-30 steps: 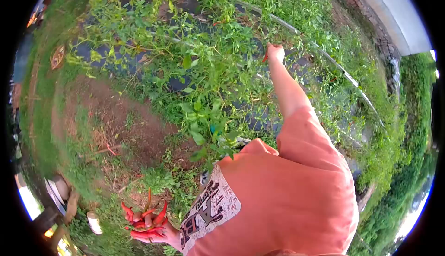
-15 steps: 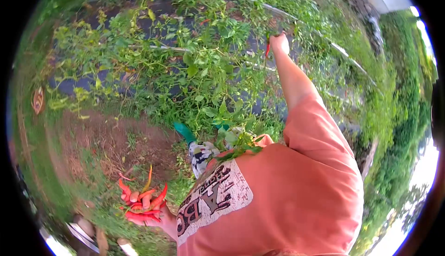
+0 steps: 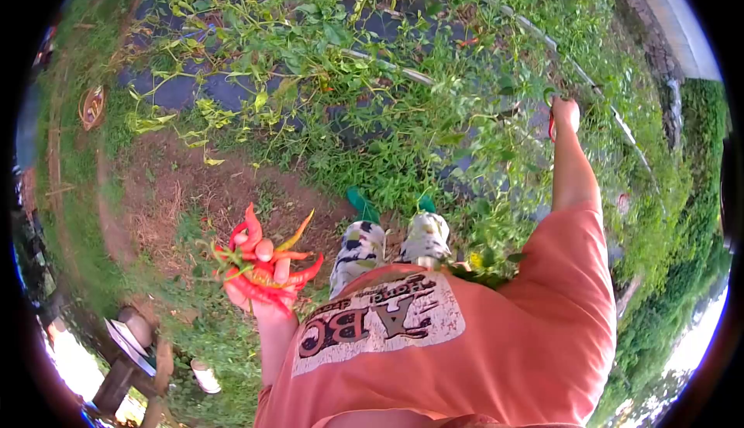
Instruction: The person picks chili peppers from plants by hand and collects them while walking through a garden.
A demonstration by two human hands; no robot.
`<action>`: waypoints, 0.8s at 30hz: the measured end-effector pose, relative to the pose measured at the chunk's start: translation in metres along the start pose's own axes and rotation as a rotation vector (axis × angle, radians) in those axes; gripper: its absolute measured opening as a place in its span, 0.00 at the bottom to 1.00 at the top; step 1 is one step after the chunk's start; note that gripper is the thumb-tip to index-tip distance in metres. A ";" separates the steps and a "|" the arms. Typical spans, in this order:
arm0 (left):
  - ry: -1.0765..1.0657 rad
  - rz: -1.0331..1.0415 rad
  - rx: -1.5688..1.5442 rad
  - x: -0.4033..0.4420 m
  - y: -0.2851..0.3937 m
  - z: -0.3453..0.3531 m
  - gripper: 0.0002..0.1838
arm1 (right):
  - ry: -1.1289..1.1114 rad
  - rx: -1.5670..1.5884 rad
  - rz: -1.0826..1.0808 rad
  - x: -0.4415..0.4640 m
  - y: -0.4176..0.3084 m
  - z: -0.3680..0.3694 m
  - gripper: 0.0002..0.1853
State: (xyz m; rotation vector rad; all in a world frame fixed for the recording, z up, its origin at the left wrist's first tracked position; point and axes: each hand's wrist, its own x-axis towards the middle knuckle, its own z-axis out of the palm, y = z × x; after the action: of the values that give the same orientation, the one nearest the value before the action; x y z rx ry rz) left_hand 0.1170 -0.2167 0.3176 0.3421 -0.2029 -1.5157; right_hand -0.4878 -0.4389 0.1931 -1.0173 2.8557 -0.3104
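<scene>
My left hand (image 3: 260, 269), at the lower left, is closed around a bunch of red chili peppers (image 3: 267, 292). An orange-yellow chili pepper (image 3: 297, 230) sticks out of the same bunch. On the right, my outstretched right hand (image 3: 566, 112) is closed on a single red chili pepper (image 3: 552, 126), which hangs down beside the fingers. Leafy pepper plants (image 3: 496, 130) surround that hand. Whether this pepper is still joined to a stem I cannot tell.
Dark ground sheeting (image 3: 167, 91) shows under the plants, and a pale pole (image 3: 535, 33) runs along the row. A basket (image 3: 92, 108) with things in it stands at the far left. My green boots (image 3: 363, 205) are at the bed's edge, beside bare soil (image 3: 167, 195).
My view has turned, shifting the scene. My left hand with its chili peppers appears higher and nearer the middle. My right hand, still holding a red chili pepper, appears farther right and lower.
</scene>
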 end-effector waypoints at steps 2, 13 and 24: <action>-0.037 -0.047 -0.001 0.001 -0.014 0.007 0.30 | 0.035 -0.051 0.013 -0.008 0.023 -0.009 0.24; -0.043 -0.170 -0.165 0.028 -0.003 0.014 0.29 | -0.490 1.256 0.460 -0.017 0.053 -0.031 0.11; -0.176 -0.297 -0.138 0.060 -0.015 0.065 0.30 | -0.602 1.233 0.639 -0.019 0.032 -0.032 0.14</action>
State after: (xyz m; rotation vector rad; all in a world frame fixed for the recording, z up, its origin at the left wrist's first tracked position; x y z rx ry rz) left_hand 0.0837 -0.2830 0.3681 0.1309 -0.1905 -1.8452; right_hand -0.4977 -0.3981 0.2171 0.0662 1.7064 -1.1888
